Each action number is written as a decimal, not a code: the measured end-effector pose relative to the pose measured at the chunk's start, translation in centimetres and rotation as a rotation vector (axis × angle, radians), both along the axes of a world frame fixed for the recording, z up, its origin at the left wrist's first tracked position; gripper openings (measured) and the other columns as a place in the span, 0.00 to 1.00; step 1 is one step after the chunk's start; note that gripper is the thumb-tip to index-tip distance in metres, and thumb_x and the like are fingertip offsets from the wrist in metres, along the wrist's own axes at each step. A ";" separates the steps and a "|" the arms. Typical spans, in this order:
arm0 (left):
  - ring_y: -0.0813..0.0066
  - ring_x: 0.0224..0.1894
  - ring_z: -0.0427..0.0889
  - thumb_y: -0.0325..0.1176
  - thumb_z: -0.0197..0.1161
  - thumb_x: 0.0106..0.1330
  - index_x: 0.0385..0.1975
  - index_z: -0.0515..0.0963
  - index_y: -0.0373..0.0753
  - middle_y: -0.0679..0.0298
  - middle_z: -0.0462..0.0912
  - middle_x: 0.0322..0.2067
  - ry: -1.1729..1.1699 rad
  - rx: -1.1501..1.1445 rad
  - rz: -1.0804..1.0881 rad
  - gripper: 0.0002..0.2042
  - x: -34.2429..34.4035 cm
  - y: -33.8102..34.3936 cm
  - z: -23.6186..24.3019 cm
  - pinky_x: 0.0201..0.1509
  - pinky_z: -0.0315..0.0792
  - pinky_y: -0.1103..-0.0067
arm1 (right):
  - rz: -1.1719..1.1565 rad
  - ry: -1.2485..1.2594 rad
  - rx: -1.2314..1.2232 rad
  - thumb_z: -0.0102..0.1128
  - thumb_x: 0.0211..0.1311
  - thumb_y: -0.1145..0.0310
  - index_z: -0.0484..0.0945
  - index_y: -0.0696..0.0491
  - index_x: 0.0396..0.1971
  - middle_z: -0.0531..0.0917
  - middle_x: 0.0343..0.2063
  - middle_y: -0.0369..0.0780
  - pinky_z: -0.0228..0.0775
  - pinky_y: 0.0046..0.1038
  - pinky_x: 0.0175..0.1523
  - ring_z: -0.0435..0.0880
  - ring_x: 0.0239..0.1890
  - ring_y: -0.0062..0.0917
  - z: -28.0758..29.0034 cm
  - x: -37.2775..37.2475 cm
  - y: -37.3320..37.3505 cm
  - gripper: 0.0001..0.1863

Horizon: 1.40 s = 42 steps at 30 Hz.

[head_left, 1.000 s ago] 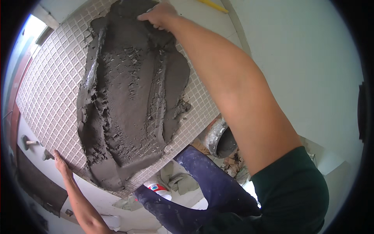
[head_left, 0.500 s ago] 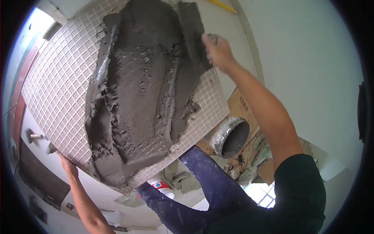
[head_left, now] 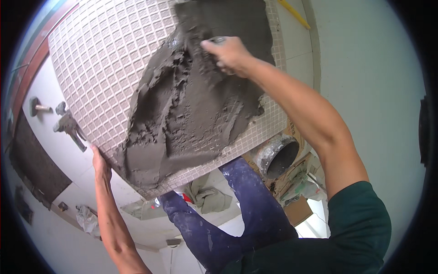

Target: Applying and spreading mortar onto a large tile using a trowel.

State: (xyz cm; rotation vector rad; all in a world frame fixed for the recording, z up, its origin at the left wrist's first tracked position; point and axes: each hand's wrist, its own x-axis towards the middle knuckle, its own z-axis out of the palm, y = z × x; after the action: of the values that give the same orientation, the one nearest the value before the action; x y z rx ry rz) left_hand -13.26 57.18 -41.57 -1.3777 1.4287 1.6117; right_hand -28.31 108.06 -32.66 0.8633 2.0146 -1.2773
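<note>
A large pale tile [head_left: 100, 73] with a raised grid on its back is tilted up in front of me. Grey mortar [head_left: 196, 118] lies thick over its middle and right, smooth in the upper part and ridged lower down. My right hand [head_left: 232, 55] is closed round the handle of a trowel [head_left: 219, 40] over the upper mortar; its blade blends into the grey and is blurred. At the lower left edge of the tile, my left hand [head_left: 101, 162] grips the rim, thumb along the edge and the other fingers mostly hidden behind it.
A mortar-smeared bucket [head_left: 278, 157] lies tipped beside my right leg, near cardboard [head_left: 299, 211] and plastic scraps. Left of the tile are a mallet [head_left: 39, 107] and a dirty metal tool [head_left: 69, 128]. A yellow bar [head_left: 294, 13] lies at the far right, by a white wall [head_left: 365, 91].
My right hand has swept the trowel leftward across the upper mortar, which is now smoother at the top right. The tile sits farther right and higher in view, with my left hand still at its edge.
</note>
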 end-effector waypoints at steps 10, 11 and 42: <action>0.59 0.65 0.72 0.62 0.41 0.75 0.69 0.58 0.28 0.51 0.69 0.66 0.058 0.032 -0.015 0.40 -0.2 -0.2 -0.6 0.68 0.65 0.66 | 0.958 -0.036 0.214 0.65 0.59 0.50 0.83 0.57 0.39 0.85 0.41 0.52 0.75 0.40 0.54 0.83 0.48 0.46 1.1 7.8 -13.1 0.23; 0.59 0.65 0.72 0.62 0.41 0.75 0.69 0.58 0.28 0.51 0.69 0.66 0.054 0.029 -0.009 0.40 -0.3 -0.3 -0.9 0.68 0.65 0.66 | 1.026 -0.039 0.206 0.65 0.59 0.51 0.83 0.57 0.39 0.85 0.41 0.51 0.76 0.41 0.54 0.83 0.48 0.46 1.4 9.1 -13.7 0.22; 0.64 0.49 0.83 0.57 0.44 0.76 0.59 0.70 0.27 0.52 0.81 0.51 0.205 0.365 0.073 0.33 0.2 -0.1 -0.2 0.55 0.78 0.69 | 1.259 0.702 0.635 0.67 0.38 0.67 0.71 0.47 0.20 0.75 0.18 0.36 0.72 0.37 0.27 0.79 0.22 0.33 -0.5 19.4 -17.8 0.11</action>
State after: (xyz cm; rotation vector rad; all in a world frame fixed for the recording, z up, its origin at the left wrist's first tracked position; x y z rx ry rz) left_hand -13.10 57.04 -41.78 -1.0892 1.1272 1.9921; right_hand -8.91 90.28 -33.14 -0.7660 2.7299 -0.1620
